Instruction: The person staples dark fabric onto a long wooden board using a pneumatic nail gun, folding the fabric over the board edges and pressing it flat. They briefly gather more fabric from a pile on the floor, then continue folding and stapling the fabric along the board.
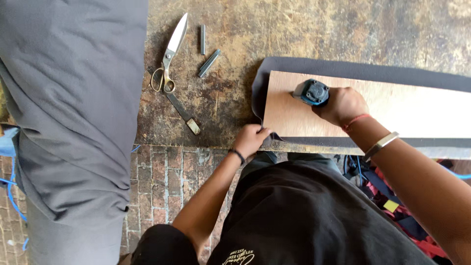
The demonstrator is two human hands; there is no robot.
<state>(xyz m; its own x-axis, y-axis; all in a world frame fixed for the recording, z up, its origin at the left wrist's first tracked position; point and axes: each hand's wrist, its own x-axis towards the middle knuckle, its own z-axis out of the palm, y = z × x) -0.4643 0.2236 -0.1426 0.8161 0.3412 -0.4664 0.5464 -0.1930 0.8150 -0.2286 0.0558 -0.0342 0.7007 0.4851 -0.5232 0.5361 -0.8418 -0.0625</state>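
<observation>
A plywood board [392,105] lies on dark grey fabric [353,68] spread over a worn workbench [294,29]. My right hand [343,104] grips a blue staple gun [312,92] pressed down on the board near its left end. At the board's near left corner, my left hand [251,138] pinches the fabric's edge and pulls it up over the wood.
Large scissors [169,59] lie on the bench to the left, with two strips of staples [206,51] and a flat metal tool [182,112] beside them. A big roll of grey fabric [68,113] fills the left side. Brick floor [167,181] shows below.
</observation>
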